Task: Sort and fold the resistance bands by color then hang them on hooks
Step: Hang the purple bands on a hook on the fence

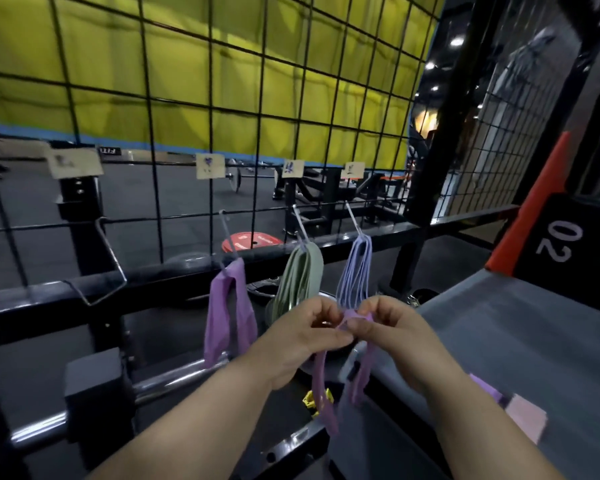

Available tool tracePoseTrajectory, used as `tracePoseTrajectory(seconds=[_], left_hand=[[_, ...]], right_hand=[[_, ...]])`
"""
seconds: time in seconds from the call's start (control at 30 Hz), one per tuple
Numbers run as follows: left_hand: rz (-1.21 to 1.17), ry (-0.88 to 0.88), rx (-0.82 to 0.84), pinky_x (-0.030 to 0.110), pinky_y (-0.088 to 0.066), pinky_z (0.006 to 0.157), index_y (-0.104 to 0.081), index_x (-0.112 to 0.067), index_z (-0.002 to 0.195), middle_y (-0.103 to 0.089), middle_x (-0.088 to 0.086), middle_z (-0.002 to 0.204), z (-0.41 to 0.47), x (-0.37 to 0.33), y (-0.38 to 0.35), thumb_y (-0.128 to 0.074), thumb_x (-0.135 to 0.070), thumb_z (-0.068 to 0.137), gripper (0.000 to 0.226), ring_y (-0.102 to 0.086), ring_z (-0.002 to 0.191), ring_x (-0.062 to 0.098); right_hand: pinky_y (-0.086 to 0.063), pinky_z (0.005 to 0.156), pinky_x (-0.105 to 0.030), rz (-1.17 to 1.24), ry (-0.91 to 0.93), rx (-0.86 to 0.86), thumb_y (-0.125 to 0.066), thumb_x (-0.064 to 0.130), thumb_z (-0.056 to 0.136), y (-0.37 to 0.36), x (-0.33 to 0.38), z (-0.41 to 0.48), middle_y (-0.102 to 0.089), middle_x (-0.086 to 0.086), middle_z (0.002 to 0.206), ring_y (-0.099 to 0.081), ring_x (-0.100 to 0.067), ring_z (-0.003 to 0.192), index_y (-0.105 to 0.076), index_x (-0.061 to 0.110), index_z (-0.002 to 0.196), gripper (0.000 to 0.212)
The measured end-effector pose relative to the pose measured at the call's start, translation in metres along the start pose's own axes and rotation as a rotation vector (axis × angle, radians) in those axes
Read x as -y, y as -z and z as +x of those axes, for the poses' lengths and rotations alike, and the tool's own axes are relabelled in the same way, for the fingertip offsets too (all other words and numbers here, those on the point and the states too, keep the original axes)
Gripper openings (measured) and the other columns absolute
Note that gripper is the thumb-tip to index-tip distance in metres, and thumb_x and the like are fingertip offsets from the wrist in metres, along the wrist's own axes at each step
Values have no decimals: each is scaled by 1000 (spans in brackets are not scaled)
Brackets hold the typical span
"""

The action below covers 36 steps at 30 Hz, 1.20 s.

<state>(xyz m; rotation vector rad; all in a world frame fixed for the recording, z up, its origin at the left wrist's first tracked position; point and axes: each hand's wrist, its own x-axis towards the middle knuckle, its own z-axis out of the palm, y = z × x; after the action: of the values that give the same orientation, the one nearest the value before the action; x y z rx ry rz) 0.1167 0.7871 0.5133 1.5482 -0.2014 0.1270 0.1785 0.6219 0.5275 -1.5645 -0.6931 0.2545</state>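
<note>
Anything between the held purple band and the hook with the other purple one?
Nothing plainly does. The green bands hang beside that hook, near the line from the held band, which should pass in front of them.

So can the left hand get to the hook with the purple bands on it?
Probably yes. The hook juts out in front of the wire grid, with nothing between it and the left hand. That hand and the right hand both pinch a purple band, which would come along.

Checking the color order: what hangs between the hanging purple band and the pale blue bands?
Head view: the green bands hang there on their own hook, between the hanging purple band and the pale blue bands.
</note>
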Motion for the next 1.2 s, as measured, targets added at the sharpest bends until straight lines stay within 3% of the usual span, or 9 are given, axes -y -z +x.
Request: tracePoseTrajectory(seconds=[0.1, 0.2, 0.27, 0.37, 0.47, 0.6, 0.8, 1.03, 1.2], left_hand=[[2, -34, -32, 18, -36, 61, -50, -15, 79, -47, -2, 71, -15, -8, 14, -71, -17, 72, 22, -43, 64, 7], [98, -23, -123, 19, -34, 61, -51, -19, 72, -47, -6, 66, -28, -13, 29, -75, -29, 69, 26, -41, 63, 8], [149, -27, -198, 18, -35, 59, -53, -19, 72, -49, -10, 63, -37, -18, 39, -78, -29, 72, 27, -43, 60, 6], [165, -53, -309, 14, -39, 59, -57, -12, 79, -54, -10, 64, -49, -23, 54, -71, -12, 84, 14, -48, 59, 3], [126, -102, -392, 19, -39, 62, -63, -19, 77, -54, -4, 68, -62, -29, 65, -72, -18, 83, 11, -48, 64, 8], [96, -159, -531, 29, -44, 74, -66, -29, 80, -64, -1, 79, -74, -32, 79, -71, -22, 84, 10, -57, 75, 13], [-45, -207, -727, 32, -48, 89, -64, -22, 91, -69, 1, 96, -75, -38, 82, -59, -2, 91, 20, -63, 91, 15], [77, -342, -985, 17, -48, 69, -61, -23, 87, -66, -4, 79, -62, -44, 78, -60, -16, 93, 9, -60, 72, 5], [211, -405, -1113, 9, -44, 60, -57, -32, 81, -64, -6, 74, -52, -34, 73, -60, -12, 92, 23, -60, 68, 2]], right_hand=[[-47, 70, -29, 24, 33, 85, -92, 44, 48, -10, 11, 6, -64, -9, 76, -58, -20, 73, -70, 20, 73, 41], [-48, 65, -19, 41, 65, 174, -82, 20, 64, -21, 25, 12, -68, -2, 74, -63, -12, 70, -72, 21, 76, 15], [-51, 72, -23, 38, 76, 248, -76, 15, 71, -30, 34, 16, -70, -3, 80, -65, -15, 77, -74, 19, 81, 11], [-52, 82, -30, 27, 66, 287, -77, 24, 67, -47, 45, 26, -71, -11, 93, -66, -23, 89, -73, 13, 92, 27], [-53, 88, -32, -32, 66, 306, -73, 17, 75, -67, 52, 36, -71, -12, 98, -66, -23, 94, -70, 8, 98, 25], [-49, 68, -13, -68, 67, 318, -61, -1, 90, -92, 65, 41, -70, 3, 81, -65, -4, 76, -68, 3, 101, 14], [-49, 69, -17, -133, 102, 282, -64, 8, 90, -120, 77, 57, -70, 0, 84, -64, -6, 73, -72, 15, 96, 12], [-39, 48, -11, -238, 139, 258, -60, 8, 92, -140, 92, 78, -63, 2, 70, -52, 0, 49, -68, 24, 94, 17], [-46, 59, -15, -324, 168, 230, -61, 9, 90, -145, 84, 89, -63, 7, 70, -57, -4, 60, -66, 30, 86, 21]])
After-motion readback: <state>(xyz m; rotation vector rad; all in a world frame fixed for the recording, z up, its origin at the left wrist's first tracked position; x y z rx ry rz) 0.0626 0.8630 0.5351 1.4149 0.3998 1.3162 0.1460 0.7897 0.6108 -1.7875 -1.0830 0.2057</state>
